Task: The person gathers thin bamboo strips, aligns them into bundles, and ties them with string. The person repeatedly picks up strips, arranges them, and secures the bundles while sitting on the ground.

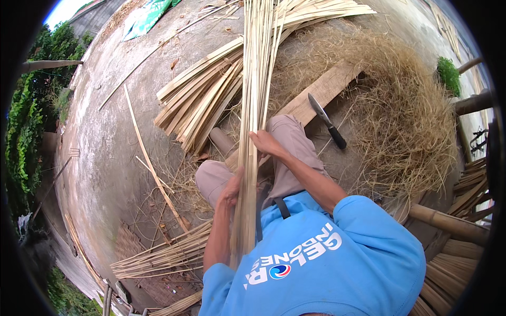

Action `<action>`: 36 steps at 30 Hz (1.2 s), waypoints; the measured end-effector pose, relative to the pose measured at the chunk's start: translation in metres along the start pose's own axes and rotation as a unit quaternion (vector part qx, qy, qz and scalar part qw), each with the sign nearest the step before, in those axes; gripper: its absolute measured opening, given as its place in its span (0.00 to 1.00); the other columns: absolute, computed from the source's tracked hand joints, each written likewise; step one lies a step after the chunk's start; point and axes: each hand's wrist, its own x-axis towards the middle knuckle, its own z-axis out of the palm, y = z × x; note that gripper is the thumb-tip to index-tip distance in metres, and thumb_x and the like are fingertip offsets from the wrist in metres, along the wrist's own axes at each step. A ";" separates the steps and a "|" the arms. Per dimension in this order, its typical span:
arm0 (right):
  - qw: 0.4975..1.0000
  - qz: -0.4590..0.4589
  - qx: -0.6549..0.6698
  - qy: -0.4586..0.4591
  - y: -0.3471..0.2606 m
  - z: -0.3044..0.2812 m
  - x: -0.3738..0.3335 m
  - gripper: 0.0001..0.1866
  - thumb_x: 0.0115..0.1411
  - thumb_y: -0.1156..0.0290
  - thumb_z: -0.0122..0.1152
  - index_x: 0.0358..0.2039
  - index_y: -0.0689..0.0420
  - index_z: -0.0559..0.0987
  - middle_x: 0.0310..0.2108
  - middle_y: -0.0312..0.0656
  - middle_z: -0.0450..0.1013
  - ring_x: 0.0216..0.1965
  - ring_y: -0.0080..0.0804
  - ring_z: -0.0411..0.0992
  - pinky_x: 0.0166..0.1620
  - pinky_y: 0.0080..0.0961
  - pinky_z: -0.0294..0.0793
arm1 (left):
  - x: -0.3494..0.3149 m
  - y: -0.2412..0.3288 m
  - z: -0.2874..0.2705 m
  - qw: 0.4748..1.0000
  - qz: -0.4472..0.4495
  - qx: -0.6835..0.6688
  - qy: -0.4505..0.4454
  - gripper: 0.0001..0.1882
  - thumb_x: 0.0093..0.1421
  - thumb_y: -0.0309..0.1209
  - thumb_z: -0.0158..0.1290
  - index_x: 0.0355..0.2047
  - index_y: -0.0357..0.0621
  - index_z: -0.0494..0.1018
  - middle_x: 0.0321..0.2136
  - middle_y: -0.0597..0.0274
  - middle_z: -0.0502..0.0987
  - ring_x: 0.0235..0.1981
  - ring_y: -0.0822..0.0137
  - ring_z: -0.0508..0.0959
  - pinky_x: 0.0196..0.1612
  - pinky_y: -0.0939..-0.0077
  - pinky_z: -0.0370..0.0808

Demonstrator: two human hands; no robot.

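Note:
A long bundle of thin, pale bamboo strips [256, 79] runs lengthwise over my lap, from beside my body out past the top of the picture. My right hand [265, 144] grips it from the right at knee level, thumb lying across the strips. Closer to my body, my left hand [232, 188] holds the bundle's left side, its fingers partly hidden behind it. A knife [327, 120] with a black handle lies to the right of my knees, its blade resting on a wooden plank [321, 92].
More split bamboo strips [200, 95] lie fanned out ahead. Curly bamboo shavings [400, 116] heap up on the right. Left of me are a single long strip [147, 155] and a bunch of thin strips [163, 253]. A bamboo pole [448, 224] is at the lower right.

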 end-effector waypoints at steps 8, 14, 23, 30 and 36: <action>0.976 0.038 -0.211 0.041 -0.037 -0.034 -0.001 0.38 0.70 0.42 0.38 0.30 0.68 0.81 0.27 0.59 0.79 0.38 0.62 0.79 0.46 0.56 0.73 | -0.012 -0.004 0.015 0.988 0.044 0.135 0.061 0.21 0.56 0.39 0.68 0.41 0.39 0.73 0.28 0.61 0.78 0.23 0.69 0.80 0.25 0.74 0.79; 0.962 -0.035 -0.012 0.271 -0.007 -0.085 0.072 0.20 0.60 0.57 0.56 0.34 0.65 0.79 0.32 0.59 0.79 0.39 0.59 0.78 0.45 0.49 0.75 | -0.043 0.005 0.043 0.985 0.067 0.144 0.060 0.15 0.58 0.34 0.66 0.37 0.38 0.74 0.26 0.62 0.78 0.23 0.71 0.78 0.26 0.75 0.77; 0.958 0.019 -0.221 0.183 0.003 -0.085 0.107 0.15 0.53 0.62 0.60 0.27 0.63 0.75 0.28 0.55 0.77 0.31 0.52 0.78 0.37 0.51 0.76 | -0.048 -0.020 0.040 0.981 0.065 0.168 0.075 0.17 0.58 0.37 0.66 0.40 0.38 0.75 0.29 0.61 0.78 0.24 0.71 0.79 0.28 0.75 0.79; 0.977 0.048 0.133 0.162 -0.028 -0.089 0.097 0.10 0.60 0.70 0.59 0.35 0.62 0.69 0.30 0.50 0.77 0.25 0.35 0.80 0.31 0.31 0.83 | -0.051 -0.018 0.037 0.991 0.053 0.117 0.035 0.14 0.60 0.34 0.64 0.39 0.38 0.74 0.29 0.62 0.76 0.26 0.70 0.77 0.31 0.73 0.80; 0.898 0.087 0.430 0.040 -0.003 -0.099 0.094 0.08 0.71 0.68 0.53 0.43 0.60 0.71 0.40 0.47 0.79 0.40 0.37 0.81 0.39 0.34 0.86 | -0.047 -0.018 0.031 0.995 0.036 0.085 0.023 0.15 0.60 0.34 0.63 0.40 0.37 0.74 0.29 0.61 0.75 0.26 0.68 0.77 0.32 0.72 0.80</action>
